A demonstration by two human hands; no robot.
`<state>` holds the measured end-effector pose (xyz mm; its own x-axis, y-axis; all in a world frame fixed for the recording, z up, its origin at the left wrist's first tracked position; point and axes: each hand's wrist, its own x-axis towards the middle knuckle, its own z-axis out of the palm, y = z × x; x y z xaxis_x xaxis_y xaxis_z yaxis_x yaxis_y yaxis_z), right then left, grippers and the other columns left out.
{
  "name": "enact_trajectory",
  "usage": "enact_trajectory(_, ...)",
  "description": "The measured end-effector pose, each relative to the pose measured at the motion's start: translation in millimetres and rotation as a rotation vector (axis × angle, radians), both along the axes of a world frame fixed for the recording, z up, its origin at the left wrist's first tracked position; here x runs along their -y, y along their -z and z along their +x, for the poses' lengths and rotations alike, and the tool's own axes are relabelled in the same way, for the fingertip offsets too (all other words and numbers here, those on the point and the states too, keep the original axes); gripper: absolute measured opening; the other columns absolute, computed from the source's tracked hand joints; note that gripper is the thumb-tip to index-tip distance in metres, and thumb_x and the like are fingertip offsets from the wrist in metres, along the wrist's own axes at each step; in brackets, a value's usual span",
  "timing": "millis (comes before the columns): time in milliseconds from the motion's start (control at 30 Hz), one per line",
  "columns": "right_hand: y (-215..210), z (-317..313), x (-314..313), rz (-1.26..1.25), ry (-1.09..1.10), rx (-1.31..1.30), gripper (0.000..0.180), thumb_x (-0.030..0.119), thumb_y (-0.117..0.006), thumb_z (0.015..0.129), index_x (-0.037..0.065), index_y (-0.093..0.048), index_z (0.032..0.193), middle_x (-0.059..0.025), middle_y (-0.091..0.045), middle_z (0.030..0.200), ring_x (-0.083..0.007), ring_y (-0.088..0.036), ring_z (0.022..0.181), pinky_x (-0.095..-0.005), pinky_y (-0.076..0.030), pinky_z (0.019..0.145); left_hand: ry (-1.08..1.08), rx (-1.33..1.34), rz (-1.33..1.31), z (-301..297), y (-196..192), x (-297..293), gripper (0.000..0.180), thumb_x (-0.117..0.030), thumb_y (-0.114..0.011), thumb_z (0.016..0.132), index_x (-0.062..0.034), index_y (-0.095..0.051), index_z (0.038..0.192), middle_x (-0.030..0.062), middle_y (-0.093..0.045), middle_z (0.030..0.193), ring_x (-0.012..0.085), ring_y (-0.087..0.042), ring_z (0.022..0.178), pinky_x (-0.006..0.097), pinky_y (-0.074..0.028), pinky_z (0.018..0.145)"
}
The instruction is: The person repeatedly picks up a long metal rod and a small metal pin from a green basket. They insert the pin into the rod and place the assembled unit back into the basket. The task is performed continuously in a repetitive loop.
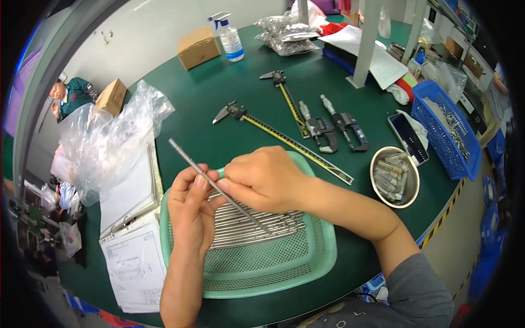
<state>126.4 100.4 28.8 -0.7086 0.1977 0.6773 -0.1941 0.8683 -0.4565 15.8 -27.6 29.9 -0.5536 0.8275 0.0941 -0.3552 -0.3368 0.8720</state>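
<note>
We pinch one thin metal rod [210,177] between both hands, left hand [191,210] closed round its middle and right hand [262,180] gripping just beside, keeping it above the green tray [306,257] of more rods [257,227], so it stays apart while calipers [284,142] lie near.

A wide workbench covered with a dark green mat [219,104] filled most of the room, its near edge trimmed with yellow-and-black striped tape [444,214]. A pale grey upright post [365,44] rose from the far side. Beyond stood a plain whitish wall [153,22], evenly and brightly lit.
</note>
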Motion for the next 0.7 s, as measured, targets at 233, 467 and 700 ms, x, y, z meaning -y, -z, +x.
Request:
enact_trajectory(233, -2, 2, -4, -0.169, -0.03, -0.144, 0.024, 0.017, -0.051, 0.079, 0.005, -0.048, 0.058, -0.0086, -0.047, 0.053, -0.0275, -0.049, 0.047, -0.038, -0.035, 0.043, -0.03, -0.092, -0.014, -7, 1, -4, 0.024, -0.003, -0.055, 0.084, -0.0007, -0.049, 0.107, 0.0084, -0.057, 0.095, 0.0159, -0.059, 0.085, 0.031, -0.054, 0.074)
enact_trajectory(467, 0, 0, -3, -0.07, -0.227, -0.087, 0.028, 0.013, -0.055, 0.068, 0.005, -0.036, 0.049, -0.0071, -0.036, 0.046, -0.0255, -0.038, 0.04, -0.0362, -0.027, 0.039, -0.139, 0.078, 0.14, -32, -5, 7, 0.026, -0.004, -0.052, 0.087, -0.002, -0.046, 0.112, 0.0069, -0.057, 0.097, 0.0162, -0.06, 0.087, 0.033, -0.054, 0.079)
enact_trajectory(700, -1, 1, -6, -0.072, -0.296, -0.078, 0.028, 0.014, -0.055, 0.068, 0.005, -0.036, 0.049, -0.0068, -0.036, 0.046, -0.0254, -0.038, 0.039, -0.0358, -0.028, 0.038, -0.18, 0.114, 0.157, -34, -7, 7, 0.027, -0.004, -0.051, 0.087, -0.0011, -0.045, 0.113, 0.0071, -0.057, 0.097, 0.0161, -0.06, 0.087, 0.033, -0.054, 0.08)
